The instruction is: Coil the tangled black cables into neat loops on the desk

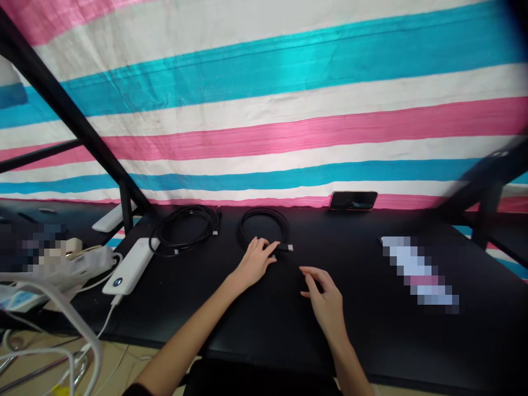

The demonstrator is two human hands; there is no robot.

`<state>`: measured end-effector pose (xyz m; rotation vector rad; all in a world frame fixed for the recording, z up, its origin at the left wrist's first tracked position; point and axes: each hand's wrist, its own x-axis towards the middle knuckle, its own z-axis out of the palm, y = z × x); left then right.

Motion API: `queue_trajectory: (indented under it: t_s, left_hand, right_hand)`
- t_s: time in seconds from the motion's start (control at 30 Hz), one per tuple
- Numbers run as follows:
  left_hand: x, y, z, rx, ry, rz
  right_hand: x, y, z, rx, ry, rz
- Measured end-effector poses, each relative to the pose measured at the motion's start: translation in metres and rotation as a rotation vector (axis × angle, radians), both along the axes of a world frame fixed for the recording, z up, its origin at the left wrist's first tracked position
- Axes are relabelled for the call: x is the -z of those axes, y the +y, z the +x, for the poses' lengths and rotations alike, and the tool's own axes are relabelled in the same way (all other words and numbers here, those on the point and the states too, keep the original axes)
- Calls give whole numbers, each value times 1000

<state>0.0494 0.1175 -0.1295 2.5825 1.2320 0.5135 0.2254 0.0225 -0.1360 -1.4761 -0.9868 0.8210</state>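
A coiled black cable (285,219) lies on the black table in front of me, with a silver-tipped plug (284,247) at its near right side. My left hand (256,261) is over the near edge of this coil, its bent fingers gripping the cable beside the plug. Part of the coil is hidden under that hand. To the right and nearer to me, my right hand (324,297) hovers above the table, holding nothing, with a gap between thumb and fingers. A second coiled black cable (212,223) rests to the left, its plug ends showing.
A white power bank (131,267) with a white cord lies on the left, near power strips (88,264) and loose cables. At the back, a phone (353,201) leans against the striped sheet (264,118). A blurred-out flat object (418,272) lies right. Black frame bars (78,129) flank the table.
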Motion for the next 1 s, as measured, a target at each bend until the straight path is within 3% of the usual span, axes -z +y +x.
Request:
queue_trajectory:
  t_s: [0.17,0.33,0.6,0.73,1.0]
  left_hand:
    - [2,18,11,-2,-7,51]
    - [-6,12,3,-273,-45,137]
    - [-13,5,-106,-765,59,210]
    - [-9,3,-141,-800,133,172]
    - [-9,11,-166,-756,51,131]
  right_hand:
    - [1,0,0,-5,-8,-1]
    - [0,-3,-2,-1,-21,3]
    - [1,-1,-1,-13,-44,-19]
    - [1,-1,-1,-10,-49,-14]
    - [-1,-1,-2,-29,-66,-23]
